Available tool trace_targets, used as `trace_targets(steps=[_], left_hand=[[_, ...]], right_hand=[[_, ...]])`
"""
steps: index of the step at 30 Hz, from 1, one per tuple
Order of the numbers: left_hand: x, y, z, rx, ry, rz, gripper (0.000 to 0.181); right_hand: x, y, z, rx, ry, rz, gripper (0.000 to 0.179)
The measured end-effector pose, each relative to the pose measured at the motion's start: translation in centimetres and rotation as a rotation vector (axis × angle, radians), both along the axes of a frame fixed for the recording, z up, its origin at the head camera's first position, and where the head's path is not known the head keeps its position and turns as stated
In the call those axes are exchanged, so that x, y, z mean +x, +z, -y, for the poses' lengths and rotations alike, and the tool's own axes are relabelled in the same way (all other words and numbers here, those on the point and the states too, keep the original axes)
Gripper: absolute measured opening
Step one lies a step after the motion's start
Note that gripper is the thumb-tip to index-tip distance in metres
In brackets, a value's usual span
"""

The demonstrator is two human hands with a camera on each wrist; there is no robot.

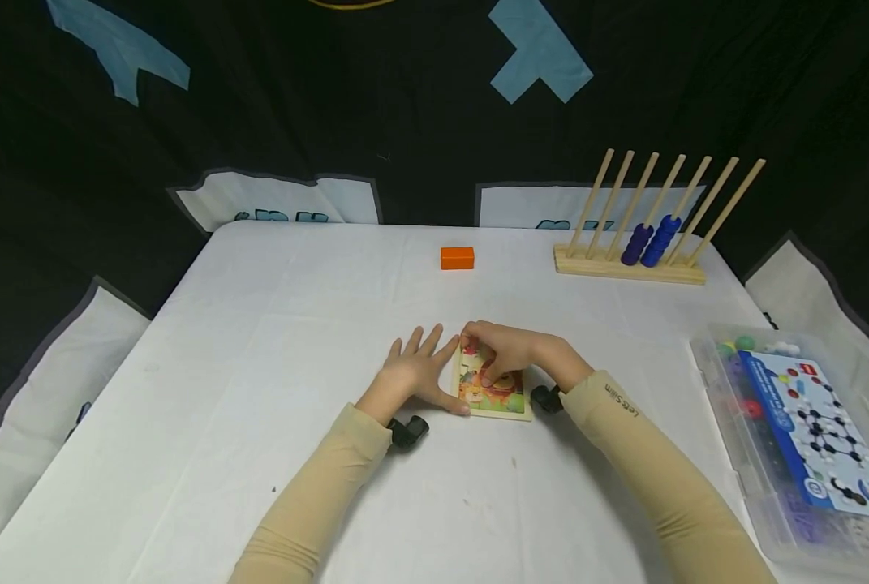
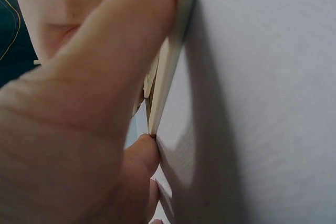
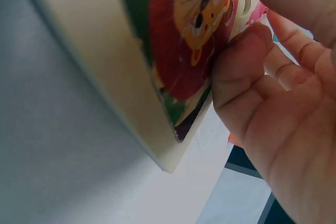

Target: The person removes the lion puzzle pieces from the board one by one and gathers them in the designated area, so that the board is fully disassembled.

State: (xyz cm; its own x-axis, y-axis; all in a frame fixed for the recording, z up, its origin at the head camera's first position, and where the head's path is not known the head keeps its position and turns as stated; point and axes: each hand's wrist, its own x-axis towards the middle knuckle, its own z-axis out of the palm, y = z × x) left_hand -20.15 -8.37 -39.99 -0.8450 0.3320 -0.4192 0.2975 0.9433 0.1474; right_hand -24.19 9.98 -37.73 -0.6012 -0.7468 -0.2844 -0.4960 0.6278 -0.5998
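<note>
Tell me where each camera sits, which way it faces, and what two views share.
Head: on the person's head, looking forward and down at the white table and picture board; left hand, right hand and both sleeves show.
Left wrist: on that wrist, looking past the left hand, large in view, along the board's edge.
Right wrist: on that wrist, looking at the board's animal picture; right thumb and fingers show.
Shared: head and right wrist both show that picture.

Smooth wooden board (image 3: 123, 77) (printed face (image 3: 176, 66)), 7 wooden pegs (image 1: 665, 191), clear plastic box (image 1: 733, 454)
</note>
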Motion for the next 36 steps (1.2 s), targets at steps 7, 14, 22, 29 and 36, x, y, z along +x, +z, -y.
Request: trace_targets(steps=[7,14,22,29,36], left_hand=[[0.2,0.5,0.0,0.000,0.004,0.005,0.119],[0.6,1.1,-0.1,-0.006,0.000,0.002,0.116],[0.8,1.6,-0.2,-0.015,-0.006,0.007,0.111],[0.8,1.6,-0.2,-0.011,-0.007,0.002,0.112],[0.8,1.6,-0.2,-0.011,-0.012,-0.008,0.112]], right_hand=[[0.3,-0.1,-0.1,0.015,-0.018,0.007,0.061],[0.4,-0.3,-0.4,-0.011,-0.007,-0.022,0.056],[0.6,-0.6,-0.8,-0.109,-0.024,-0.068,0.044],[0.8,-1.1,-1.0,-0.136,-0.083,-0.083,0.045],[0.8,-1.5,-1.1,-0.151,-0.117,-0.111,0.044]])
